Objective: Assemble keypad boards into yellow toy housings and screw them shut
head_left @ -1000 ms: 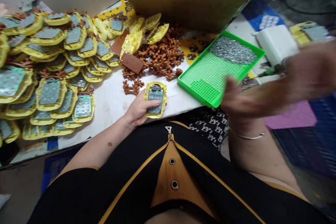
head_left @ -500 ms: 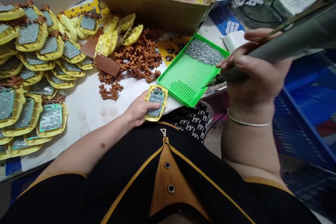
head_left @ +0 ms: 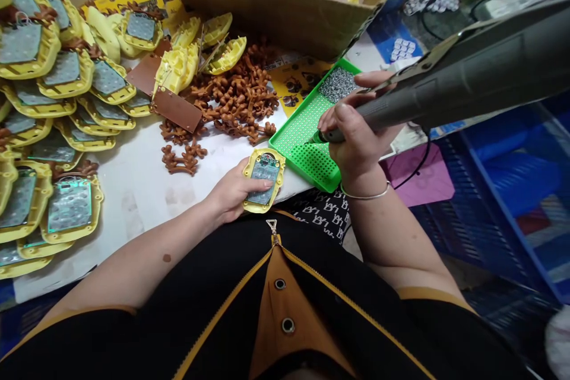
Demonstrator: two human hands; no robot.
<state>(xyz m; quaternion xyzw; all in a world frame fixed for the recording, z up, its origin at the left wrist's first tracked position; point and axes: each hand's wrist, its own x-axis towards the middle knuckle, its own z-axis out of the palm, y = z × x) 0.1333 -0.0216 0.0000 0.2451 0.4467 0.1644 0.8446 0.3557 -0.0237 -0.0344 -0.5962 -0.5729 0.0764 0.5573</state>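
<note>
My left hand [head_left: 229, 193] grips a yellow plastic shell with a circuit board [head_left: 264, 181], thumb lying across the board. The shell is near the table's front edge with the board facing up. My right hand [head_left: 363, 136] is wrapped round a dark grey electric screwdriver [head_left: 427, 89], whose tip points down-left over the green perforated tray [head_left: 285, 151]. Small silver screws [head_left: 337, 84] lie heaped at the tray's far end. Whether the bit carries a screw is too small to tell.
Stacked yellow shells with boards [head_left: 66, 71] fill the left of the table. Brown plastic parts [head_left: 240, 95] lie in a heap behind my left hand. A cardboard box [head_left: 276, 12] of yellow parts stands at the back. Blue crates [head_left: 503, 208] are at the right.
My right hand has moved left with the screwdriver, bringing its tip over the tray and closer to the shell. My left hand keeps its hold on the shell; the view has shifted slightly.
</note>
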